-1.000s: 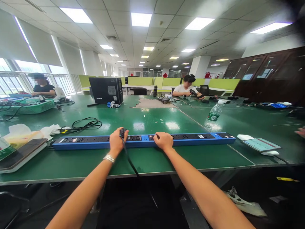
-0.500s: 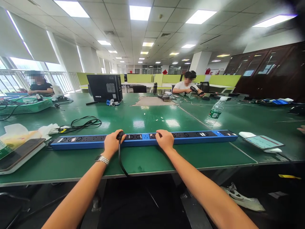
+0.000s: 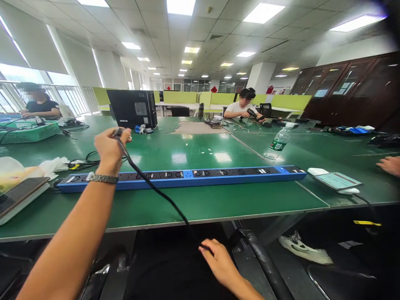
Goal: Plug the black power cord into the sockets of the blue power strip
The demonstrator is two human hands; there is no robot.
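Observation:
My left hand [image 3: 108, 148], wearing a metal watch, is raised above the left part of a long blue power strip [image 3: 212, 180]. Its fingers are closed around the plug end of a black power cord [image 3: 159, 192], the plug itself mostly hidden by them. From there the cord slants down to the right, over the strip and past the table edge. Below that edge, over my dark lap, my right hand [image 3: 220, 261] pinches the cord between thumb and fingers. The strip, with its row of black sockets, lies flat along the table, touched by neither hand.
On the green table [image 3: 250, 198] a phone [image 3: 23, 192] lies at left, near a coiled cable [image 3: 89, 160]. A bottle [image 3: 278, 143] and a white-backed device [image 3: 339, 180] are at right. Behind stands a black computer case [image 3: 133, 109]. Another person's hand [image 3: 390, 165] rests at far right.
My left hand has lifted off the strip, taking the plug up and to the left. My right hand has left the strip and dropped below the table edge onto the cord.

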